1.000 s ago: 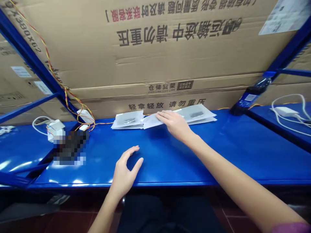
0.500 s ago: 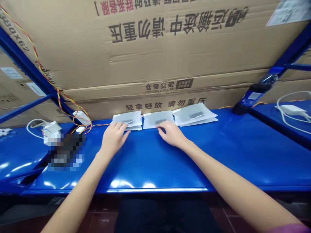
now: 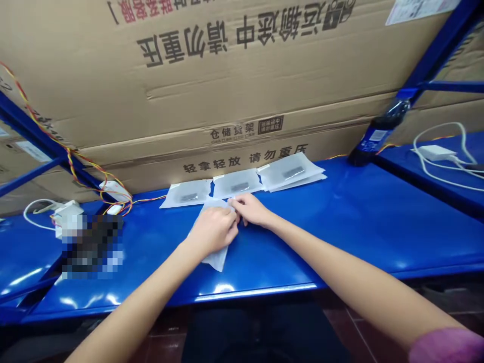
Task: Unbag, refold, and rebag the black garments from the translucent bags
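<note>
So the left hand [image 3: 214, 227] is closed on a frosted plastic pouch [image 3: 217, 259], mid-frame over the blue shelf [image 3: 283, 247]. Right hand [image 3: 252, 208] has its fingers curled in at the pouch's top edge, can't tell if it's really gripping. Just behind, three more pouches [image 3: 237, 182] lie in a row, dark item showing in each. I'd call that three laid out, one being handled. Cardboard box [image 3: 227, 96] behind, dark bottle [image 3: 374, 138] at right.

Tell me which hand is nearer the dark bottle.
Right. The right hand is in front and left of the bottle; the left hand is farther left.
</note>
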A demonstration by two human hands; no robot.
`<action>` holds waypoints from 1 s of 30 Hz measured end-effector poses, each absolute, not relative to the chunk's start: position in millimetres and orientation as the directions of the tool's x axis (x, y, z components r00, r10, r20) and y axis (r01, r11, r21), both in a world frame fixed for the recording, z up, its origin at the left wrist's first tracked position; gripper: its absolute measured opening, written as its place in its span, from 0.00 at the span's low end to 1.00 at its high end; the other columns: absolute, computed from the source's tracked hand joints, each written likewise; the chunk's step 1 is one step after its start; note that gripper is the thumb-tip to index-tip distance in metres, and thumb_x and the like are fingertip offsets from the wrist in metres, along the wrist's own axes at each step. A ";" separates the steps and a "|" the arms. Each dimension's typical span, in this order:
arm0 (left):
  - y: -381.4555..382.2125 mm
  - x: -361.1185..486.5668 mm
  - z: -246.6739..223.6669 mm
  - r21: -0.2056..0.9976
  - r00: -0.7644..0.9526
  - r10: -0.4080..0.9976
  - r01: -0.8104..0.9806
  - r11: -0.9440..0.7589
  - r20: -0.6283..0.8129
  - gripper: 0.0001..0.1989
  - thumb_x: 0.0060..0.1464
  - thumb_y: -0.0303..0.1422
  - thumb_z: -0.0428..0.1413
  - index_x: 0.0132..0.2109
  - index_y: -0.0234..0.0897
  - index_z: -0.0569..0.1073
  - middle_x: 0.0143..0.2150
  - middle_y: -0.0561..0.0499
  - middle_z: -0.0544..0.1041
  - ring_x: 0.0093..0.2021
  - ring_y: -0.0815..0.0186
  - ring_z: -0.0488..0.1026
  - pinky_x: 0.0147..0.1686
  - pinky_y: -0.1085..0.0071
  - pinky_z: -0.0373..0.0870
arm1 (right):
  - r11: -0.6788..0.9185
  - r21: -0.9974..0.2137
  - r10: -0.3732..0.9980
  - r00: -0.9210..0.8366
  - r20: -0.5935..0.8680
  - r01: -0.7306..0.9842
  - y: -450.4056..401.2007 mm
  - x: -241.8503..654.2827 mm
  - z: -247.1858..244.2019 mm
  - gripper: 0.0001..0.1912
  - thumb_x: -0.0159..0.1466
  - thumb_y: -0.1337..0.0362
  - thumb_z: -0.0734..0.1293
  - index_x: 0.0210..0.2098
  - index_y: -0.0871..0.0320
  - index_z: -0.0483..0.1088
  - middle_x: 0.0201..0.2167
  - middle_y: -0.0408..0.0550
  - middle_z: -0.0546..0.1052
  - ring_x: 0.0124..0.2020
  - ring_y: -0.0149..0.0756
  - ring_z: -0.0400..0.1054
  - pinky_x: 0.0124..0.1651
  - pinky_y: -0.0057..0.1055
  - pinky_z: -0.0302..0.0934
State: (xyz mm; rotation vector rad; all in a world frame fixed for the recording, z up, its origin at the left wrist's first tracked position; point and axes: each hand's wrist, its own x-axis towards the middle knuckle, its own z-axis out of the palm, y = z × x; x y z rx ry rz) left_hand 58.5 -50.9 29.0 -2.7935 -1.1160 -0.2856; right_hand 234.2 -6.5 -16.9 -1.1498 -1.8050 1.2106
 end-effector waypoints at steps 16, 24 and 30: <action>4.6 47.1 20.3 0.677 0.519 0.837 0.555 -0.484 0.172 0.26 0.67 0.50 0.49 0.25 0.38 0.69 0.23 0.53 0.68 0.27 0.64 0.64 0.30 0.68 0.62 | 0.071 -0.984 0.846 -0.533 -0.028 0.163 1.9 257.6 -1.0 0.23 0.76 0.48 0.61 0.33 0.57 0.71 0.24 0.45 0.78 0.23 0.32 0.71 0.26 0.27 0.67; 8.2 37.3 18.4 0.770 0.558 0.826 0.491 -0.407 0.080 0.19 0.61 0.45 0.54 0.26 0.38 0.71 0.24 0.55 0.67 0.27 0.67 0.62 0.27 0.70 0.60 | 0.111 -0.974 0.876 -0.483 0.001 0.199 -5.7 248.6 -11.4 0.28 0.75 0.46 0.60 0.23 0.54 0.63 0.16 0.41 0.68 0.19 0.32 0.62 0.24 0.30 0.58; 7.6 37.4 16.1 0.799 0.523 0.844 0.454 -0.395 0.119 0.18 0.58 0.44 0.56 0.25 0.38 0.70 0.23 0.55 0.68 0.27 0.67 0.63 0.28 0.71 0.62 | 0.104 -0.967 0.881 -0.473 -0.020 0.234 -8.0 244.0 -10.2 0.30 0.73 0.42 0.60 0.21 0.54 0.62 0.16 0.41 0.68 0.17 0.31 0.61 0.21 0.29 0.57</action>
